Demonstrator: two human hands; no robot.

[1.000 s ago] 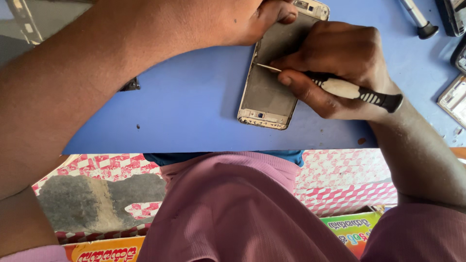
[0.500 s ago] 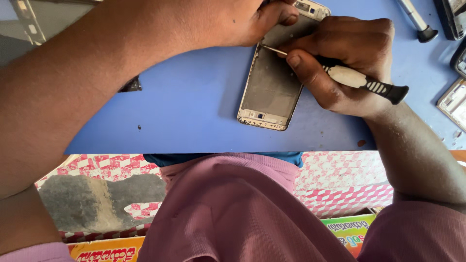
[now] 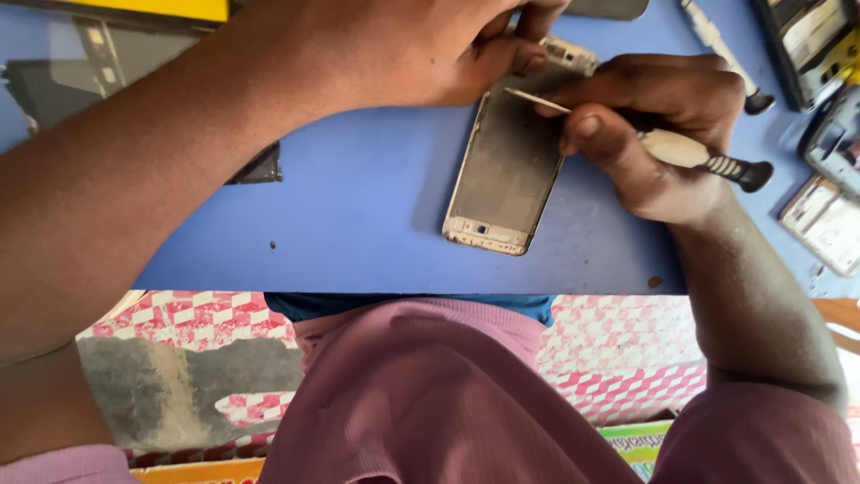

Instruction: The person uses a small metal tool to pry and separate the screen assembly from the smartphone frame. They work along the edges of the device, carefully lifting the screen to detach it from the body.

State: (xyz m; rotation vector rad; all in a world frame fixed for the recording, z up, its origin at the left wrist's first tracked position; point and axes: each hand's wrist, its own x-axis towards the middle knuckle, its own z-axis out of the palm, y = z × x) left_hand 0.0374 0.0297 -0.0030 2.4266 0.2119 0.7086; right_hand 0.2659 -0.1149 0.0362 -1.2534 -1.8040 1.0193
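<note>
**Ana:** Head view first: what is each hand doing?

**Ben:** Both are on a phone frame (image 3: pixel 502 170), a pale metal shell with a dull grey inner face, lying flat on the blue table (image 3: pixel 358 224). It sits a little right of centre, its long axis running from about six o'clock up toward one o'clock, its near end close to the table's front edge.

**Ana:** And the left hand?

**Ben:** The left hand (image 3: pixel 421 49) comes in from nine o'clock with the forearm crossing the whole left half of the picture. Its fingers are curled narrow, and the fingertips press on the far end of the frame, at twelve o'clock from its middle.

**Ana:** The right?

**Ben:** The right hand (image 3: pixel 654 134) is closed round a small screwdriver (image 3: pixel 690 152) with a whitish and black handle. The handle points out toward three o'clock; the thin shaft runs toward ten o'clock, and its tip lies over the upper part of the frame, just beside the left fingertips.

**Ana:** Anything else on the table?

**Ban:** At two o'clock, well apart from the hands, lie other opened phone parts (image 3: pixel 824 215) and a second tool (image 3: pixel 717 40). A dark flat piece (image 3: pixel 255 166) shows from under the left forearm at nine o'clock. Nearest the camera is the person's maroon shirt (image 3: pixel 430 394), with red-and-white checked packaging (image 3: pixel 206 318) below the table edge.
</note>
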